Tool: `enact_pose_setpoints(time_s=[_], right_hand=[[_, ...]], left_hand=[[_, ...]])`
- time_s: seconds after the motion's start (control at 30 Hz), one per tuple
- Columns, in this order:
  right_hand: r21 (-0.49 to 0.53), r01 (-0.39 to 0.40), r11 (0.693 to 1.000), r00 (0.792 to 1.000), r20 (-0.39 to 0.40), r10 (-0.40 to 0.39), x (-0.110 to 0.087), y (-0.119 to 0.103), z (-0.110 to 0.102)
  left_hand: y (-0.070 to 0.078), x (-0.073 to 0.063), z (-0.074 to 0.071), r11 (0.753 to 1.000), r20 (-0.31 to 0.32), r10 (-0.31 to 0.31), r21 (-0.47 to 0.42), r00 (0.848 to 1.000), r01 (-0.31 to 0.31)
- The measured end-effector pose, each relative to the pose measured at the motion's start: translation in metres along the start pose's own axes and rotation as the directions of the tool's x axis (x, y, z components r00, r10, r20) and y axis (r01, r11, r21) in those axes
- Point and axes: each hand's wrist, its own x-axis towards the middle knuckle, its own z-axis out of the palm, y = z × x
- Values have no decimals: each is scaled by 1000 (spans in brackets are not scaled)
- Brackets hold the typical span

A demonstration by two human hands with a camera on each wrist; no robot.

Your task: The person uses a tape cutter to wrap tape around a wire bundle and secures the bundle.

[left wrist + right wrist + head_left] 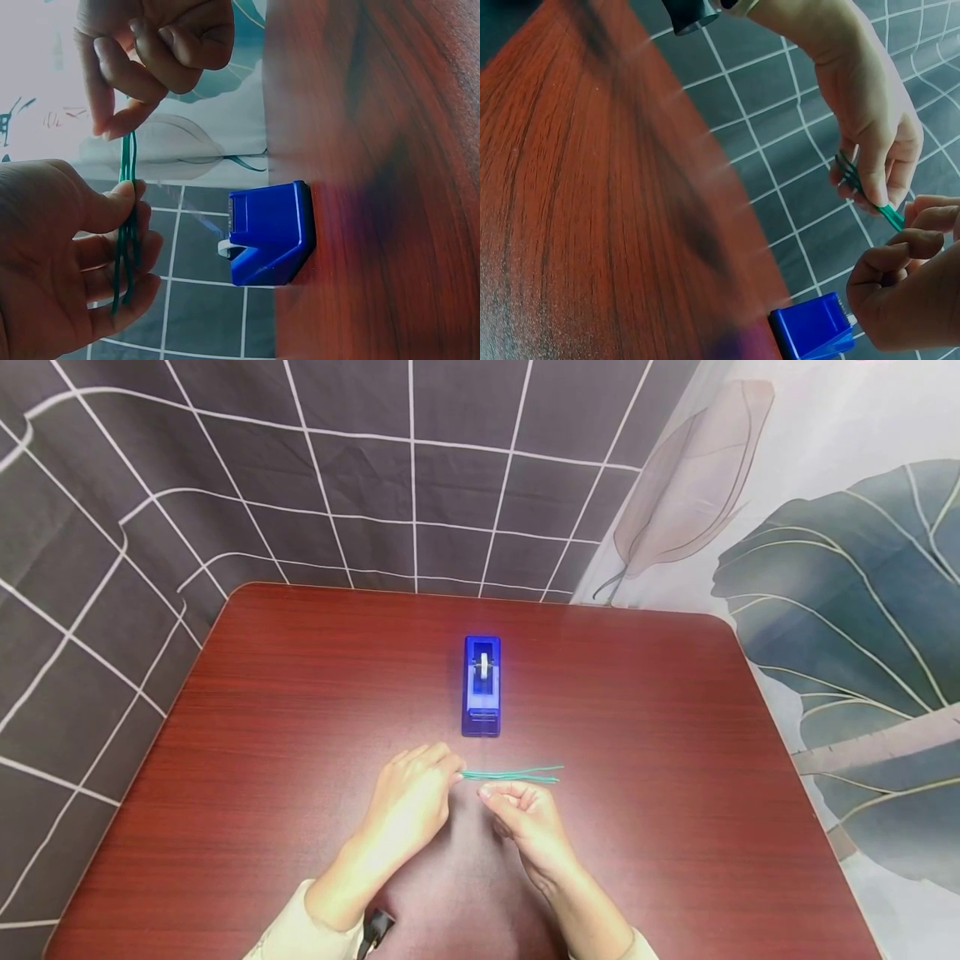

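Head view: the left hand [412, 789] pinches the green strands [498, 775], probably to bundle them with their ends pointing rightward; the right hand [528, 822] sits just nearer the wearer, thumb and forefinger together, any hold uncertain. The dispenser [482, 702] lies just beyond both hands, cutter end toward them, presumably for easy pulling. The table [637, 710] extends widely to either side of the hands; its far edge, backed by cloth, lies past the dispenser.

Left wrist view: the left thumb presses the strands mid-length, other ends trailing over its fingers.

Right wrist view: strands span the short gap between hands, which probably limits inward movement.
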Motion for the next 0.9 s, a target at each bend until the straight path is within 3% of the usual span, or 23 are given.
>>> enact_pose_setpoints(time_s=[0.2, 0.53, 0.9], right_hand=[[-23, 16, 1000, 1000, -23, -17, -2, -2, 2], [-182, 44, 982, 995, -84, -60, -3, -2, 4], [-20, 14, 1000, 1000, -23, -14, -4, -5, 3]], left_hand=[[0, 0, 0, 1000, -3, -8, -11, 1000, 8], [0, -1, 0, 999, -13, -21, -36, 1000, 21], [0, -2, -1, 999, -33, -4, -36, 999, 3]])
